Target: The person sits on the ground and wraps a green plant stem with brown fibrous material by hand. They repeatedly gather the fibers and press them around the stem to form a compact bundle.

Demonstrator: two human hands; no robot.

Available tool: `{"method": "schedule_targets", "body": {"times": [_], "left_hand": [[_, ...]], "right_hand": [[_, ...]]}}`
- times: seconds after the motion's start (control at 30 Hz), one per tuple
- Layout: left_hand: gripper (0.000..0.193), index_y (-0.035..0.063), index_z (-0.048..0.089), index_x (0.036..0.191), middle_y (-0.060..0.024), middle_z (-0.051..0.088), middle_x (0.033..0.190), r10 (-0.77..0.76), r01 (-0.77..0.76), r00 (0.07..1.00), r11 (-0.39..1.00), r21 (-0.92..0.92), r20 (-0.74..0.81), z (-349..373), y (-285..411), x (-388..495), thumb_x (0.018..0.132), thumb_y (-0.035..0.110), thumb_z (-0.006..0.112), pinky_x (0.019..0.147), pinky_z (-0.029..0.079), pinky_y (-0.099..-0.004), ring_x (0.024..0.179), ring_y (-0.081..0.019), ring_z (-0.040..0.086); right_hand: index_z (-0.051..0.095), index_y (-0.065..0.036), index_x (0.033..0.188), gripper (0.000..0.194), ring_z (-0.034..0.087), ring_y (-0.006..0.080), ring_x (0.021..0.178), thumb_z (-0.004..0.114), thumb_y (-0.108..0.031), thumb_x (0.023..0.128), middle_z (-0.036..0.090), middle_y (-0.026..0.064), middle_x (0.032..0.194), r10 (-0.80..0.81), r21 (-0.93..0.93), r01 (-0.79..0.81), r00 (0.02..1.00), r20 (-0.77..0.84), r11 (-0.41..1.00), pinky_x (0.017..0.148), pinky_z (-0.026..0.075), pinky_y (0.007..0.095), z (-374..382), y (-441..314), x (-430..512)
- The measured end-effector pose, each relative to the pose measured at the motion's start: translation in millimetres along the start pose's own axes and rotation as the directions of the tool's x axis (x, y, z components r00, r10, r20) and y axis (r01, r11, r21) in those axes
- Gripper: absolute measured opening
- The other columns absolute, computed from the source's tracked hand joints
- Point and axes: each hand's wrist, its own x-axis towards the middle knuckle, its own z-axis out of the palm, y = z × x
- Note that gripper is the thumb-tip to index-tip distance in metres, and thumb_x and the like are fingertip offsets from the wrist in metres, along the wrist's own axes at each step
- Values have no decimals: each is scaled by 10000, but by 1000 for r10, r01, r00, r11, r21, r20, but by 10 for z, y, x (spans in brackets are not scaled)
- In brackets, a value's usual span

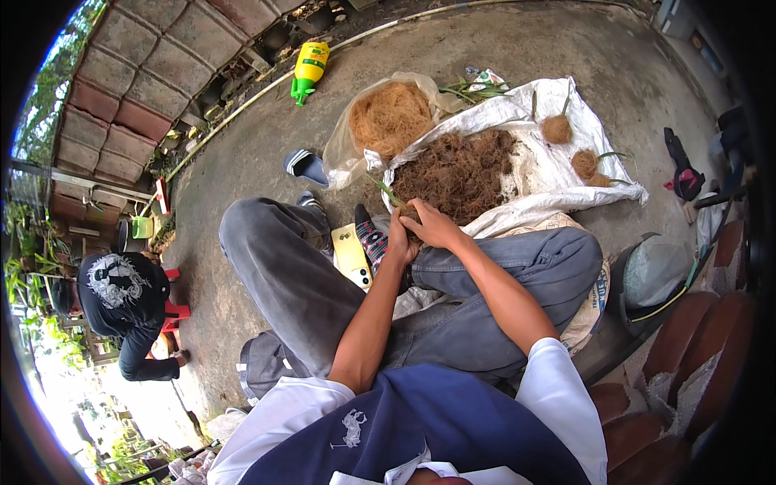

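Note:
Both hands meet around a small fibre-wrapped plant ball [410,213], and a green leaf [384,188] sticks out of it to the upper left. My left hand [401,237] cups it from the left and below. Over its right side lie the fingers of my right hand [435,225]. Most of the ball is hidden by the fingers. Just beyond the hands, a heap of dark brown coconut fibre [454,173] rests on a white woven sack [527,170]. Several finished-looking fibre balls with leaves, such as one [556,129] at the far side, sit on the sack.
Lighter coir [391,118] fills a clear plastic bag behind the heap. Cut leaves [476,91] lie beside it. A yellow-green spray bottle [311,70], a slide sandal [306,166] and a yellow phone [351,254] are on the left. Another person [124,309] sits farther left on a red stool.

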Motion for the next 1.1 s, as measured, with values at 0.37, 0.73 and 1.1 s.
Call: {"method": "schedule_targets", "body": {"times": [0.37, 0.73, 1.1], "left_hand": [[464, 73, 498, 1223, -134, 585, 1149, 17, -17, 999, 1000, 3, 28, -8, -2, 11, 1021, 425, 272, 902, 524, -463, 1059, -286, 608], [446, 70, 496, 1231, -130, 585, 1160, 11, -11, 1000, 1000, 21, 22, 9, 6, -6, 1022, 393, 271, 916, 523, -462, 1076, -283, 604], [452, 62, 496, 1233, -135, 589, 1157, 11, -11, 1000, 1000, 13, 22, -51, -21, 54, 1025, 386, 258, 888, 541, -449, 1060, -287, 613]], "right_hand": [[414, -32, 1296, 572, 512, 458, 1184, 509, -468, 939, 522, 311, 1273, -11, 0, 11, 1000, 1, 1000, 960, 436, 499, 11, 14, 11], [413, -21, 1307, 580, 509, 465, 1187, 514, -457, 939, 511, 328, 1279, -13, 11, 13, 1000, 8, 1000, 967, 433, 497, 17, 31, 22], [412, -21, 1312, 577, 518, 461, 1177, 509, -453, 941, 520, 317, 1283, -2, 1, 2, 1000, 13, 1000, 956, 441, 492, 16, 44, 20]]}}
